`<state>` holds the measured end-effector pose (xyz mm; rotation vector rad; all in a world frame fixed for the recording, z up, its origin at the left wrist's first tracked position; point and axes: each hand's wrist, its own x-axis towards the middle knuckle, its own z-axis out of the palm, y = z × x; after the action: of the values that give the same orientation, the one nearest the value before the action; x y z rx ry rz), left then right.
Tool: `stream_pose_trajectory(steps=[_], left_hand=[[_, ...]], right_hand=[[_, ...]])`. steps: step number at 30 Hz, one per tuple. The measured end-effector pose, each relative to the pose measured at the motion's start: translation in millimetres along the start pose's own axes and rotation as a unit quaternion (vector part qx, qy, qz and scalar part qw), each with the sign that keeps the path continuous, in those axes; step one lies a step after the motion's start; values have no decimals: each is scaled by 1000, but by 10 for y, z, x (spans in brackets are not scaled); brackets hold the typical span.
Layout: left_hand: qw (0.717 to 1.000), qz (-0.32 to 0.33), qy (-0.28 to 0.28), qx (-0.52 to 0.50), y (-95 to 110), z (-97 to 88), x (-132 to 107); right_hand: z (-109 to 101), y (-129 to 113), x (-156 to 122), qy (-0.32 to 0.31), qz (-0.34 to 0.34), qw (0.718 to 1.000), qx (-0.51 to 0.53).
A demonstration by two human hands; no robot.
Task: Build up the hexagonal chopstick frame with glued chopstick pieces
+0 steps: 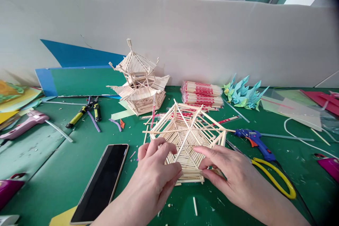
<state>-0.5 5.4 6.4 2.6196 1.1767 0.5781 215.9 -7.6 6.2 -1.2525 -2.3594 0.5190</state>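
A polygonal frame built of thin wooden sticks (pixel 190 174) sits on the green table in front of me. Slanting sticks rise above its slatted floor, and several cross near the middle. My left hand (pixel 157 169) grips the near left part, its fingers curled and thumb pressed toward the front edge. At the near right, my right hand (pixel 225 166) has its thumb and fingers bent around the front edge of the same frame. Exactly which sticks each hand pinches is partly hidden by the fingers. A short loose stick (pixel 195 206) lies just nearer to me.
Behind stands a stick pagoda (pixel 139 84), beside packed chopsticks (pixel 202 93) and blue folded paper (pixel 246 93). A blue glue gun (pixel 255 141) and yellow-handled scissors (pixel 275 178) lie right. Left are a phone (pixel 102 182), cutters (pixel 86 111) and a pink glue gun (pixel 26 123).
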Motion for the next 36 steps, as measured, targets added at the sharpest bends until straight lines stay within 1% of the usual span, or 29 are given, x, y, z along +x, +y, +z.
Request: stream_pose_trajectory(steps=[3, 9, 16, 19, 21, 24, 26, 28, 30, 32, 33, 36], left_hand=[[1000, 4, -7, 5, 4, -2, 7], [1000, 4, 2, 2, 13, -2, 12], [1000, 0, -12, 12, 29, -21, -7], [1000, -8, 9, 18, 40, -58, -59], [999, -20, 43, 23, 40, -81, -123], [994, -49, 93, 24, 20, -84, -248], [990, -80, 115, 14, -3, -56, -336], [985, -113, 127, -2, -26, -11, -425], [980, -144, 139, -14, -43, 41, -516], [974, -166, 155, -19, -51, 91, -611], [971, -173, 165, -21, -54, 116, -659], [962, -189, 195, -27, -66, 185, -784]], right_hand=[[-4, -3, 0, -2, -1, 1000, 2], [-3, -11, 0, -2, -1, 1000, 2], [-11, -9, -18, -15, 13, 1000, -3], [-42, 8, -61, 3, 17, 1000, -2], [-71, 26, -110, 45, 30, 999, -1], [-76, 69, -203, 158, 66, 985, 11], [-26, 113, -278, 243, 94, 965, 41], [63, 172, -365, 322, 125, 935, 74], [162, 236, -460, 389, 151, 903, 98], [241, 292, -550, 426, 172, 882, 106], [267, 312, -588, 434, 177, 877, 107], [291, 322, -664, 427, 175, 881, 97]])
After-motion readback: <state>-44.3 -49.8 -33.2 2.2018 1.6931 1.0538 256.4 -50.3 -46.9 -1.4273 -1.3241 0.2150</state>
